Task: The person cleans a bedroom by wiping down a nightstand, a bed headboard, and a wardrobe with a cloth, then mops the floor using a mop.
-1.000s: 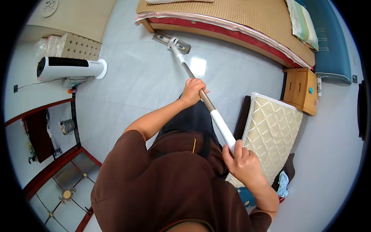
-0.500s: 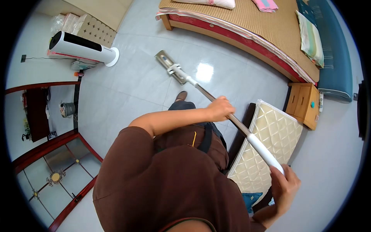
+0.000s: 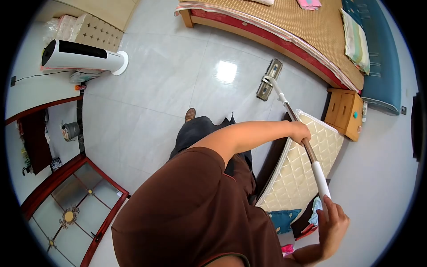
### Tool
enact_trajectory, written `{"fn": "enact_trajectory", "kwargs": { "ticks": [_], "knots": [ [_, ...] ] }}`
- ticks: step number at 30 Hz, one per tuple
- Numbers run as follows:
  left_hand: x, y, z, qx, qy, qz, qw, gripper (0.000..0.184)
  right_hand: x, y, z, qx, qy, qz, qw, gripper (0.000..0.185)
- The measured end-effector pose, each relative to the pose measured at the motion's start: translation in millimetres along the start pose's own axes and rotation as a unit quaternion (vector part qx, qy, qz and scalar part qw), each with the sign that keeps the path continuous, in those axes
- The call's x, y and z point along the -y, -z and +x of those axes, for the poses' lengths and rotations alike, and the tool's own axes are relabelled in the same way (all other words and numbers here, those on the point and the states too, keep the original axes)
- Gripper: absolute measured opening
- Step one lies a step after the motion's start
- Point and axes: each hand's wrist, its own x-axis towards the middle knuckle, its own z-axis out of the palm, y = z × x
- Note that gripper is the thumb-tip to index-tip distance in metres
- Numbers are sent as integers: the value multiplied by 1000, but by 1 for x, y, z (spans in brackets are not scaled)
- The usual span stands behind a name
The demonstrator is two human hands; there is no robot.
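Observation:
A flat mop runs from the floor up to both hands. Its rectangular head (image 3: 270, 80) is at the floor between the bed and the nightstand, its long side turned along my line of view. My left hand (image 3: 300, 132) is wrapped round the brown metal pole (image 3: 310, 152), with the arm stretched across my body. Higher up, my right hand (image 3: 333, 224) grips the white end sleeve (image 3: 320, 181) of the handle, fingers curled about it. One shoe (image 3: 190, 114) shows on the tiles, left of the mop.
A bed (image 3: 267, 33) with a woven mat spans the top right. Near its headboard stands a wooden nightstand (image 3: 343, 113). A cream quilted mattress (image 3: 298, 178) lies beside my right side. At left are a white tower fan (image 3: 84, 55) with a cord and a glass-panelled door (image 3: 73, 213).
The mop head has swept right across the floor and turned, now closer to the nightstand. My left hand has moved right with the pole, while the right hand has shifted only slightly.

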Motion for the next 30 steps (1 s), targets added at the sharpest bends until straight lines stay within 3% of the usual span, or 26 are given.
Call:
{"fn": "enact_trajectory", "kwargs": {
  "ticks": [3,10,16,20,24,29,30],
  "knots": [
    [2,9,-19,-50,20,-30,998,18,21,17,17,-35,39,17,998,51],
    [-42,63,-151,-216,77,-15,973,25,76,68,29,1,158,-31,987,50],
    [-56,94,-281,-271,145,15,952,37,120,79,58,100,242,20,965,36],
    [-59,97,-350,-299,215,31,929,38,143,49,77,88,320,63,941,40],
    [-46,99,-372,-237,269,10,933,36,144,11,83,30,266,154,951,36],
    [-44,81,-318,-215,164,64,961,14,107,11,40,-60,165,182,968,36],
    [-52,76,-301,-205,147,52,966,14,101,21,26,-40,109,193,974,38]
  ]
}}
